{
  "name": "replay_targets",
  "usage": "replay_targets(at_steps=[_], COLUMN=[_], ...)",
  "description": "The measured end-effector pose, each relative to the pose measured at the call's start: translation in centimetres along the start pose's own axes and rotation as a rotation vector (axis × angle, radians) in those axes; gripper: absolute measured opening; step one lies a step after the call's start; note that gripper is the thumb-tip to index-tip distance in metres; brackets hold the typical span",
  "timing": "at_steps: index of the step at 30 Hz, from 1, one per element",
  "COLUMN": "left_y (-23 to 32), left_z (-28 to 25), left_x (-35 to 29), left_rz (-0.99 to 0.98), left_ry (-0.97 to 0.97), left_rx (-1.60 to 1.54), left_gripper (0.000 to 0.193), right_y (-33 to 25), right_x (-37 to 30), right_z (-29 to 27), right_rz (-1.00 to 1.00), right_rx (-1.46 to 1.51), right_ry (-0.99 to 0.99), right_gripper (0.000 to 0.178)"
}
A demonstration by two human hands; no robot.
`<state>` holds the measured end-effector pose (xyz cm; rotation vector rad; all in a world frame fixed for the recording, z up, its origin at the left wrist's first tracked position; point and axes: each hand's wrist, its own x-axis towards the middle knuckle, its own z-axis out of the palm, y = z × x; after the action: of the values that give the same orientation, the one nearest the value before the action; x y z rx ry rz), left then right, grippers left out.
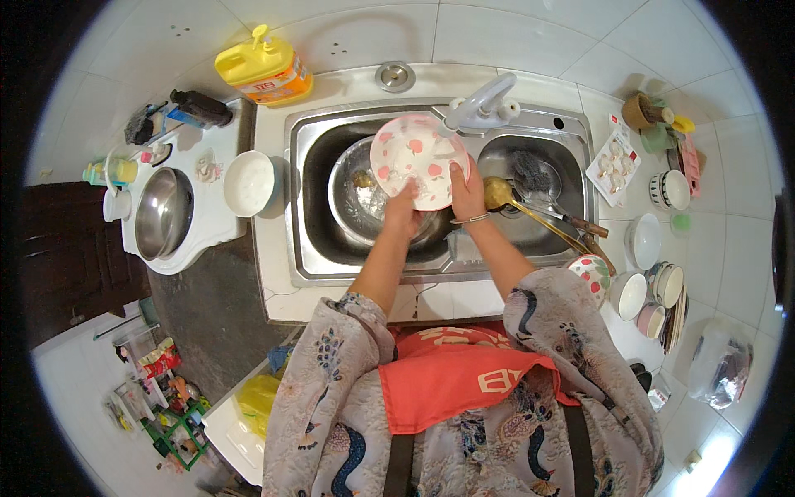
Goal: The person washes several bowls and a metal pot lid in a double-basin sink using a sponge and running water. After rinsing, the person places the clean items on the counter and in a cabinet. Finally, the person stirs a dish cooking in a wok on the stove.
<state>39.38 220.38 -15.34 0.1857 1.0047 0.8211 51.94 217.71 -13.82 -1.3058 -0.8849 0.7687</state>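
Note:
A white plate with pink fruit prints (420, 149) is tilted under the faucet (489, 106), above the left sink bowl. My right hand (468, 192) grips its right edge, thumb on the face and the other fingers mostly hidden behind. At the lower left part of the plate, my left hand (403, 209) holds on, its fingertips partly hidden. Wet glints show on the plate near that hand. Below the plate a steel basin (339, 195) stands in the left bowl, partly covered by the plate and my hands.
In the right bowl lie a golden ladle (497, 192) and a dark scrubber (534, 172); long handles cross its right edge. Several bowls (643, 240) line the right counter. A white bowl (248, 184) and a yellow detergent jug (263, 73) stand left of the sink.

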Motion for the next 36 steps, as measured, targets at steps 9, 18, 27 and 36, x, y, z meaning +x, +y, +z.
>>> replay_targets(at_steps=[9,18,27,36], left_y=[8.4,4.7,5.4,0.3], left_z=[-3.0,-4.0,-6.3,-1.2], left_x=[-2.4,-1.9,0.3,-1.5], left_rz=[0.403,0.200,-0.345,-0.090], left_ry=[-0.023,0.104,-0.059,-0.032], left_rx=[1.390,0.719,0.599,-0.025], left_gripper=[0.027,0.030,0.031,0.032], right_y=[7.4,5.1,-5.2,-3.6], right_x=[-0.6,0.6,4.3,0.7], right_z=[2.3,3.7,-2.0,-2.9], right_rz=[0.841,1.088,0.926,0.105], right_rx=[0.463,0.642,-0.142,-0.456], right_ry=[0.263,0.121,-0.579,-0.206], right_gripper=[0.038,0.033,0.039,0.041])
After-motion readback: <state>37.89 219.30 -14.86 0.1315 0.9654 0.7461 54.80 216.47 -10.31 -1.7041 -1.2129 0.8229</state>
